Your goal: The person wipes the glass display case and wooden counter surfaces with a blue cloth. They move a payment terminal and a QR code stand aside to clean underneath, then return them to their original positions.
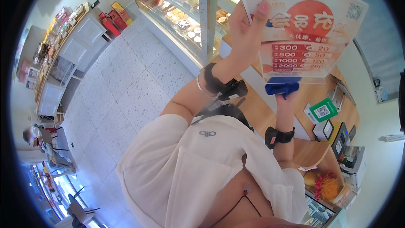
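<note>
A clear acrylic sign stand with a red and white printed sheet is held up at the upper right. My left hand is closed on its left edge, thumb across the front and the other fingers behind. Under its flat base is my right hand, with a bunched dark blue cloth. The cloth touches or lies very near the base's lower edge and hides most of those fingers. Black bands with small boxes are on both wrists.
A wooden counter carries a green code card and payment devices. Lit glass pastry case stands ahead. Along the left wall runs a white cabinet with packaged goods. Chairs and a person are at far left.
</note>
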{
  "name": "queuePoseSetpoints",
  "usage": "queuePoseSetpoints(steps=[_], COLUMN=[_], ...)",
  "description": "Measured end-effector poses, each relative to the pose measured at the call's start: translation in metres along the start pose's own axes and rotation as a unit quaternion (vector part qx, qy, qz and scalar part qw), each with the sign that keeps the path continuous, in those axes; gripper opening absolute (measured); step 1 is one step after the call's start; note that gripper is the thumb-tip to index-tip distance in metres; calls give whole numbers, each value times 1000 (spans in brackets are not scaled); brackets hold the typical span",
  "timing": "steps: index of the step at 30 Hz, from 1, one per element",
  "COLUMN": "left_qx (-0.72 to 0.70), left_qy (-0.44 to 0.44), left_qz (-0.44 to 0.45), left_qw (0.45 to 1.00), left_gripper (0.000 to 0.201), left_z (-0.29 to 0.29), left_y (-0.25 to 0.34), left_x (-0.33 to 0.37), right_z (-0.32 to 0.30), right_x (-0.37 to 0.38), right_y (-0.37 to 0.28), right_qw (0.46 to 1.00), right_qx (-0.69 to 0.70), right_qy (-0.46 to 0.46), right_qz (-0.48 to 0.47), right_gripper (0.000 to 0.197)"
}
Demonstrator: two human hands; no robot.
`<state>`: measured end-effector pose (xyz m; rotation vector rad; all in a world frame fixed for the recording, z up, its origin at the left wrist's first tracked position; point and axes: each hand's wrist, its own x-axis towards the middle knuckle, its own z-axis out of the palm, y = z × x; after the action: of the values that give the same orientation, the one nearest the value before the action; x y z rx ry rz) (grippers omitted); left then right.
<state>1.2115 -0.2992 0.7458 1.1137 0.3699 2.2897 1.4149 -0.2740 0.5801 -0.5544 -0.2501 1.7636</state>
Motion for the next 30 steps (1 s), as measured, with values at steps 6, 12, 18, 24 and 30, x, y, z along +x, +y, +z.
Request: queuePoseSetpoints(steps=[6, 12, 18, 24, 30], left_qx=[56, 118, 271, 349, 370], left_qy=[36, 6, -5, -11, 1], left_qz=[-99, -20, 126, 129, 132], left_qw=[993, 993, 954, 928, 919], left_gripper=[40, 37, 29, 32, 29], left_z=[-11, -4, -53, -60, -76], left_y=[-22, -52, -135, -173, -224], left_x=[33, 58, 77, 81, 101], right_z=[-50, -55, -162, -191, -171], right_x=[-4, -58, -106, -148, -152], right_y=[12, -24, -42, -20, -9], right_qw=[970, 923, 948, 937, 935], right_qx=[-181, -363, -257, -243, -241], right_qy=[-34, 46, 183, 243, 252], right_qz=[158, 117, 30, 68, 67], right_gripper=[33, 45, 40, 41, 42])
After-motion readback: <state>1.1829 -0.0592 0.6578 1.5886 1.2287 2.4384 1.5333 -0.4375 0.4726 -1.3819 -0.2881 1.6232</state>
